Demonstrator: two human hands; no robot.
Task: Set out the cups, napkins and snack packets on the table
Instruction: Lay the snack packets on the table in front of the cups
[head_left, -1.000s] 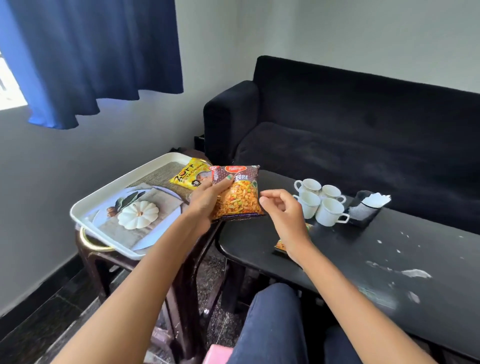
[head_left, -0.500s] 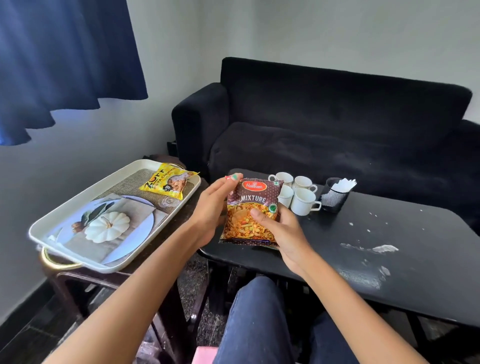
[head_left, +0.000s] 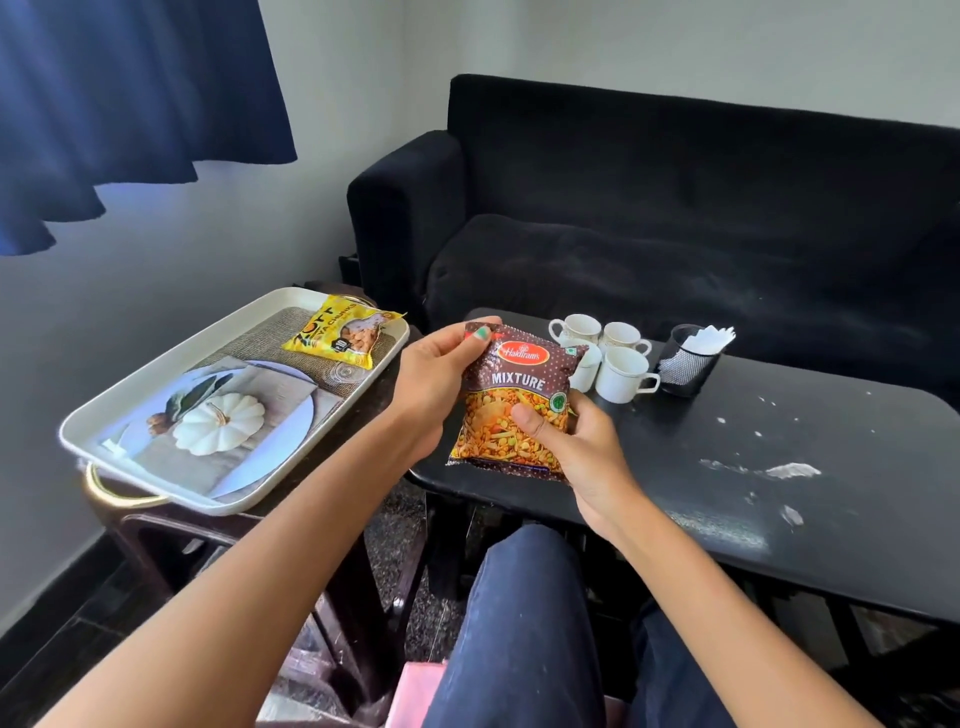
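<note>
- The left hand (head_left: 434, 384) pinches the top left corner of the brown mixture packet (head_left: 514, 402), thumb on the front.
- The right hand (head_left: 582, 449) grips the packet's lower right side, thumb pressed on the front (the other fingers are hidden behind).
- The packet is held upright over the near left corner of the black table (head_left: 779, 499).
- Four white cups (head_left: 621, 374) stand together near the far left edge, just beside a mesh holder (head_left: 685, 364) with napkins (head_left: 709, 338).
- A yellow packet (head_left: 337, 338) lies at the far end of the white tray (head_left: 156, 374).
</note>
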